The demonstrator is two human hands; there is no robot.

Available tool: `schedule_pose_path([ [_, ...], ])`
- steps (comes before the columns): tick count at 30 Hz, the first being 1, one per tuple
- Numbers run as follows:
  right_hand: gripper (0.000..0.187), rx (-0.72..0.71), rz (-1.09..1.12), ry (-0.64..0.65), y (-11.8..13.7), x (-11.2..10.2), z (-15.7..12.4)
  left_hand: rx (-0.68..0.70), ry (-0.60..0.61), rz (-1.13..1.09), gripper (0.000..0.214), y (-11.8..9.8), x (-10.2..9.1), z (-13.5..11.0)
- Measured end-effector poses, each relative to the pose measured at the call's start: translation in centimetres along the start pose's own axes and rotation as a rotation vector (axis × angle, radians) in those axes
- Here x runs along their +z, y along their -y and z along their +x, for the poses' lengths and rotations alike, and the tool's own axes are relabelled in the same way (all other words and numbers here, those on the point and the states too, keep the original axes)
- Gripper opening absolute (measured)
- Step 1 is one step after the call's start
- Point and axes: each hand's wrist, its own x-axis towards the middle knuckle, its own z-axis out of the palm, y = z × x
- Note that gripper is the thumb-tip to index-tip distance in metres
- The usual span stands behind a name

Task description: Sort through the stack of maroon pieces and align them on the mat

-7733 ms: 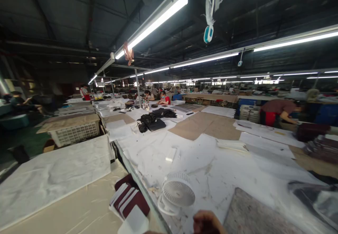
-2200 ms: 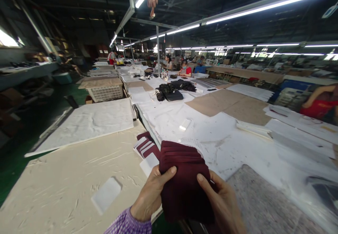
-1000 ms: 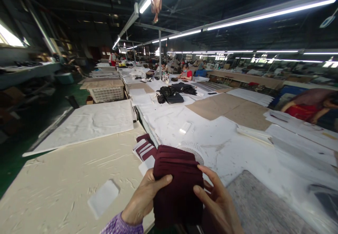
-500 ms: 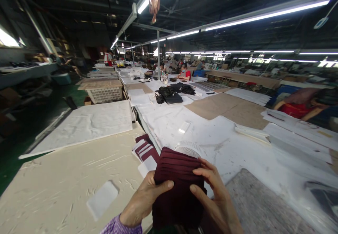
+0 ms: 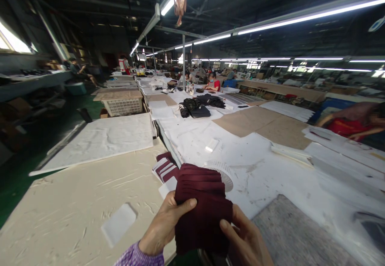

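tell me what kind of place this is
Probably a garment factory floor: long tables under strip lights, workers seated farther back, and a fabric stack held in the left hand and right hand.

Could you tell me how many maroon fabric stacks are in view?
2: held stack between left hand and right hand; striped stack lying just behind it. More may be hidden.

Ceiling tube lights (image 5: 300, 17) are glaring against a dim roof, lighting the white table (image 5: 270, 178) brightly; frame edges are bending and blurring
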Motion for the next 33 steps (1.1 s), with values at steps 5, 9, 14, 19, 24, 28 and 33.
schedule_pose_path([
  [5, 0.043, 0.036, 0.166, 0.002, 0.5, 0.9, -0.1, -0.008, -0.040, -0.044, 0.026, 0.2, 0.4, 0.3],
  [9, 0.040, 0.134, 0.273, -0.088, 0.5, 1.9, 0.0, -0.019, -0.044, -0.105, 0.028, 0.7, 0.5, 0.3],
  [14, 0.037, 0.159, 0.316, -0.174, 0.7, 2.2, 0.1, -0.036, -0.022, -0.111, 0.028, 0.7, 0.2, 0.1],
  [19, 0.036, 0.116, 0.263, -0.172, 0.2, 2.1, 0.3, -0.023, -0.014, -0.104, 0.028, 0.6, -0.1, 0.0],
  [24, 0.038, 0.094, 0.141, -0.158, -0.2, 1.8, 0.4, -0.027, -0.015, -0.125, 0.025, 0.7, -0.1, 0.1],
  [28, 0.038, 0.077, 0.149, -0.220, 0.4, 1.8, 0.6, -0.019, 0.006, -0.123, 0.026, 0.8, -0.3, 0.2],
  [33, 0.059, -0.016, 0.255, -0.297, 1.6, 2.0, 1.0, -0.030, 0.068, -0.080, 0.028, 0.5, -0.3, 0.2],
])
